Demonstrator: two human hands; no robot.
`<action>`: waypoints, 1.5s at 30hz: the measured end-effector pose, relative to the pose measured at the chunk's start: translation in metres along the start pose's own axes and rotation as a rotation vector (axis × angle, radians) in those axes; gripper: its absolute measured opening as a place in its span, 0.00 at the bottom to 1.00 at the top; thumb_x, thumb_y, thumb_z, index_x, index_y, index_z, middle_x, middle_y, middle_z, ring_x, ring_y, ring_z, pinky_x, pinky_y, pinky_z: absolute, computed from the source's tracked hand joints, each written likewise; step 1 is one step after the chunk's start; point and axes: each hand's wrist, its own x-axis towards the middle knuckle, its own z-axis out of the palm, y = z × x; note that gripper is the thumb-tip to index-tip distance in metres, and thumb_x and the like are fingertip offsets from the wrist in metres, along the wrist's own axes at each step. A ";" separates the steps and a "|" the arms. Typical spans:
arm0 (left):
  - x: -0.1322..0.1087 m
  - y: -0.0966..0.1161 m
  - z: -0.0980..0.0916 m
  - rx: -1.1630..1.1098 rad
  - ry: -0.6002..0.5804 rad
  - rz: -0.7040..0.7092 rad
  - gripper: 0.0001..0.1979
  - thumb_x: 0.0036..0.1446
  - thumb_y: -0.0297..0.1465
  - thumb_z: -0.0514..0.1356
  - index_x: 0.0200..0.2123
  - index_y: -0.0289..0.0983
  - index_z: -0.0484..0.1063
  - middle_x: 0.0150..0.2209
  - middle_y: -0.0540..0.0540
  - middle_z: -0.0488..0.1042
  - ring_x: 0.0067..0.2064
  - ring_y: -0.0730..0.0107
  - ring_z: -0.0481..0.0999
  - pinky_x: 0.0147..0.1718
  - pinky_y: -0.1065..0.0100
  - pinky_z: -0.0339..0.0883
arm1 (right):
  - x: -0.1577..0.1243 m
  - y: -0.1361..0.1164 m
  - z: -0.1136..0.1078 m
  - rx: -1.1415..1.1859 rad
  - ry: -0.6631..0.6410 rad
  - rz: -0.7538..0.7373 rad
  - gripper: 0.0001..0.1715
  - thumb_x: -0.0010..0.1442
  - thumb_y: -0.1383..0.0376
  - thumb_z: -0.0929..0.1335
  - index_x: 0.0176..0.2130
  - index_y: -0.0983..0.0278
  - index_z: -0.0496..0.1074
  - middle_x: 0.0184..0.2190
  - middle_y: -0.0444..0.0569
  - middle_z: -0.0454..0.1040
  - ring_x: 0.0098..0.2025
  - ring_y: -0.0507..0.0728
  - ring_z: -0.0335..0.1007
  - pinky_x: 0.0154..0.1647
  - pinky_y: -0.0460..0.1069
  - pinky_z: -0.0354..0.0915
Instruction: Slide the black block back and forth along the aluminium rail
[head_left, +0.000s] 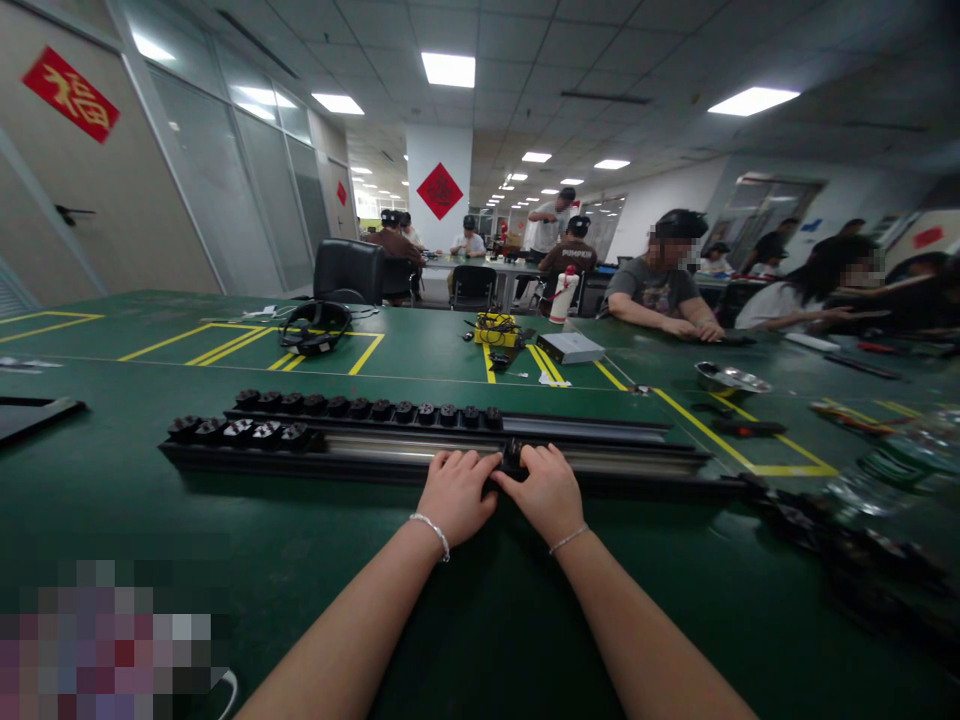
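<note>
My left hand (pixel 459 497) is closed over the near black power track (pixel 382 446), its fingertips bent onto the rail. Beside it, my right hand (pixel 547 492) pinches a small black socket module (pixel 513 453) at the track's channel. My left thumb and forefinger are close to that module too; whether they touch it I cannot make out. Several socket modules (pixel 238 431) sit in the left end of this track. Behind it lies a second black track (pixel 585 428), with a row of socket modules (pixel 381 409) along its left and middle part.
Loose black parts (pixel 817 520) and a plastic bottle (pixel 900 460) lie at the right. A metal bowl (pixel 731 379), a headset (pixel 315 327), a grey box (pixel 571 347) and a yellow object with cables (pixel 495 328) stand further back. A person (pixel 664 285) sits across the table.
</note>
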 end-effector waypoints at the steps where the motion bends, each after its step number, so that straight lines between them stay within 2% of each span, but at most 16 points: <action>1: 0.000 0.000 0.000 0.001 -0.001 0.001 0.23 0.51 0.35 0.53 0.52 0.48 0.59 0.43 0.49 0.68 0.46 0.64 0.64 0.49 0.58 0.49 | 0.000 0.000 0.000 -0.003 -0.001 0.003 0.17 0.51 0.50 0.65 0.26 0.62 0.64 0.24 0.46 0.68 0.31 0.55 0.64 0.49 0.52 0.53; 8: 0.000 0.000 0.001 0.009 0.012 0.013 0.23 0.51 0.35 0.53 0.52 0.47 0.59 0.42 0.49 0.68 0.46 0.64 0.63 0.49 0.57 0.49 | 0.000 0.000 0.002 -0.026 -0.027 0.027 0.19 0.50 0.49 0.65 0.27 0.62 0.64 0.25 0.46 0.68 0.33 0.55 0.64 0.50 0.52 0.52; 15: -0.001 0.000 0.006 0.029 0.050 0.012 0.27 0.49 0.36 0.55 0.54 0.44 0.56 0.45 0.47 0.67 0.48 0.62 0.62 0.50 0.57 0.48 | -0.001 0.001 0.001 -0.013 0.008 0.003 0.18 0.50 0.49 0.65 0.26 0.62 0.63 0.23 0.46 0.68 0.32 0.55 0.64 0.48 0.52 0.54; 22: 0.001 0.002 0.003 0.047 0.005 -0.016 0.26 0.51 0.37 0.53 0.55 0.47 0.56 0.45 0.47 0.67 0.47 0.62 0.63 0.50 0.57 0.49 | 0.000 0.007 -0.005 -0.010 -0.014 -0.033 0.17 0.51 0.50 0.64 0.25 0.62 0.63 0.23 0.46 0.67 0.30 0.54 0.63 0.37 0.48 0.55; 31: 0.010 0.006 0.002 0.071 -0.010 -0.078 0.23 0.51 0.41 0.52 0.52 0.52 0.60 0.41 0.46 0.69 0.45 0.59 0.66 0.46 0.53 0.52 | 0.001 0.021 -0.005 0.028 -0.062 -0.039 0.18 0.51 0.50 0.64 0.24 0.62 0.64 0.23 0.44 0.67 0.28 0.52 0.62 0.32 0.47 0.53; 35: 0.017 0.008 0.000 0.070 -0.047 -0.102 0.21 0.51 0.42 0.52 0.50 0.51 0.63 0.41 0.46 0.71 0.46 0.58 0.67 0.47 0.50 0.51 | 0.001 0.022 -0.005 0.021 -0.058 -0.026 0.18 0.51 0.50 0.64 0.24 0.62 0.64 0.23 0.43 0.66 0.27 0.51 0.61 0.30 0.46 0.52; 39: 0.016 0.014 0.004 0.067 0.005 -0.062 0.17 0.53 0.38 0.51 0.47 0.47 0.63 0.42 0.47 0.71 0.47 0.62 0.67 0.52 0.50 0.46 | 0.001 0.022 -0.004 0.021 -0.048 -0.014 0.18 0.50 0.49 0.64 0.24 0.62 0.65 0.23 0.43 0.66 0.27 0.51 0.61 0.29 0.46 0.51; 45: 0.009 0.016 0.013 0.014 0.126 0.017 0.18 0.52 0.33 0.53 0.48 0.43 0.62 0.45 0.48 0.71 0.48 0.64 0.65 0.53 0.56 0.46 | 0.001 0.023 -0.003 0.043 -0.065 0.006 0.19 0.50 0.49 0.64 0.24 0.61 0.64 0.23 0.43 0.66 0.27 0.51 0.61 0.29 0.46 0.51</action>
